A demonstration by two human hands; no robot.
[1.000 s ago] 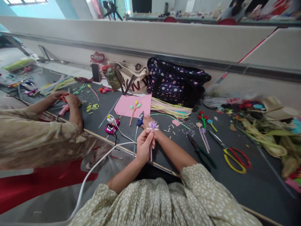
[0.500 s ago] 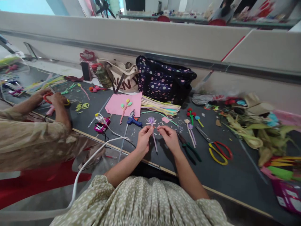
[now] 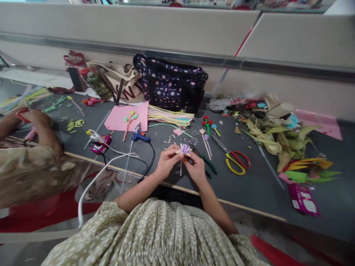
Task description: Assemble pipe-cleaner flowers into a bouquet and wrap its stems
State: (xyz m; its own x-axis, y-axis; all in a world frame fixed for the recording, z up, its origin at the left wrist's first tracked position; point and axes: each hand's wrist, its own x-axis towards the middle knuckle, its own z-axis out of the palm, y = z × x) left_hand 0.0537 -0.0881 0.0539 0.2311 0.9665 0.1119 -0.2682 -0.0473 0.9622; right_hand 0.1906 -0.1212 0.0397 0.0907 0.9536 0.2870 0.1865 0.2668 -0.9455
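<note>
We have left hand [image 3: 168, 162] and right hand [image 3: 196, 168] together, both pinched on the purple-and-white flower [image 3: 184, 149] over the table [image 3: 244, 197] near its front edge, beside green-handled pliers [image 3: 210, 165], so uneven finger pressure could crush petals [image 3: 188, 149] or kink the thin stem [image 3: 181, 169] underneath.

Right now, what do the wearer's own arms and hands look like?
Left grip and right grip: human hands, no gloves visible. Forearms bare. Loose olive-green sleeves with small white flecks end around the elbows. No cables seen attached to either arm.
</note>
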